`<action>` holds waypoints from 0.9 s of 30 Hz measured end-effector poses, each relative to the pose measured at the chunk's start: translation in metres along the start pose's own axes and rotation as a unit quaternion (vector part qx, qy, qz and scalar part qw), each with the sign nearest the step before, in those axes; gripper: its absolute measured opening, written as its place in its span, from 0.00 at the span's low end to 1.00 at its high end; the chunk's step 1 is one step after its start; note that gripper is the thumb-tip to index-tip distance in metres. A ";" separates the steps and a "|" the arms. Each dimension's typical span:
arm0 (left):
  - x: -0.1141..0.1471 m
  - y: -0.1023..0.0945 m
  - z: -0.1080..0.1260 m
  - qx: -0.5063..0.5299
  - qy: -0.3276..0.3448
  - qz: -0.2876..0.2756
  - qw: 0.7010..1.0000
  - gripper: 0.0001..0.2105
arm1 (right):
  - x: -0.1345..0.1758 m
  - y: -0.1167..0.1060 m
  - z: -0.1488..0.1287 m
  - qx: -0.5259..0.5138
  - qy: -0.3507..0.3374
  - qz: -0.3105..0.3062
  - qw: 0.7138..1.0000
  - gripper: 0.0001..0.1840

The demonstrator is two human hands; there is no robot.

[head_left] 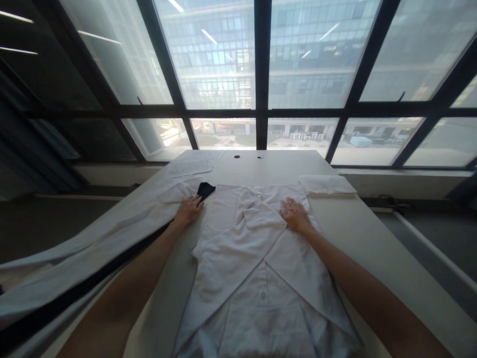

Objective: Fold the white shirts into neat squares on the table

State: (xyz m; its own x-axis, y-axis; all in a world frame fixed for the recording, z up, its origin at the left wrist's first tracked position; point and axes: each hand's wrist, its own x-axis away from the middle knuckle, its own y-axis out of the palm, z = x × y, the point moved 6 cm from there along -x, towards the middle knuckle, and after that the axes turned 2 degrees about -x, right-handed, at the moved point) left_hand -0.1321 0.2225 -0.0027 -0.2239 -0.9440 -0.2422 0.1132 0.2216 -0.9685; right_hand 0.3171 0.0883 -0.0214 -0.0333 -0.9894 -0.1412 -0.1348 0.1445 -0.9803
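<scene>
A white buttoned garment (238,248), perhaps a shirt or coat, is spread over the table with its sleeves folded inward and crossing. One button shows on its lower front. My right hand (295,215) rests flat on the garment's upper right part, fingers stretched out. To the left, my left hand (188,211) lies with its fingers on the edge of another white garment that has a dark band along it. The dark end piece (205,190) of that band sticks out just beyond my left fingertips. No grip on the cloth is visible in either hand.
A folded white cloth (328,185) lies at the table's right edge. Papers (196,163) sit at the back left. The white table (276,166) has two holes near its far edge, close to large windows (305,64). A dark curtain (33,144) hangs on the left.
</scene>
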 end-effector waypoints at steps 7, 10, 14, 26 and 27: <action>-0.007 -0.007 -0.024 -0.001 -0.030 0.002 1.000 0.23 | 0.001 -0.001 0.000 -0.004 0.003 -0.001 1.000 0.31; -0.007 -0.015 -0.032 0.000 -0.037 0.000 0.999 0.23 | 0.001 -0.002 0.000 -0.006 0.008 -0.006 1.000 0.31; 0.002 -0.028 -0.011 -0.015 -0.056 0.049 0.997 0.26 | 0.001 -0.002 -0.001 -0.013 0.009 -0.008 1.000 0.31; 0.125 0.003 0.177 0.063 0.090 -0.076 0.991 0.27 | 0.004 -0.006 0.000 -0.013 0.012 0.000 1.000 0.30; 0.127 0.000 0.178 0.068 0.094 -0.076 0.990 0.27 | 0.004 -0.008 -0.001 -0.020 0.014 0.004 1.000 0.30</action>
State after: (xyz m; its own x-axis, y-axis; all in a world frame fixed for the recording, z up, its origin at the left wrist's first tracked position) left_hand 0.0121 0.0591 -0.0228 -0.4227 -0.8992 -0.1128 0.1916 0.0330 -0.9809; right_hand 0.3173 0.0829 -0.0137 -0.0618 -0.9875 -0.1453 -0.1736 0.1540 -0.9727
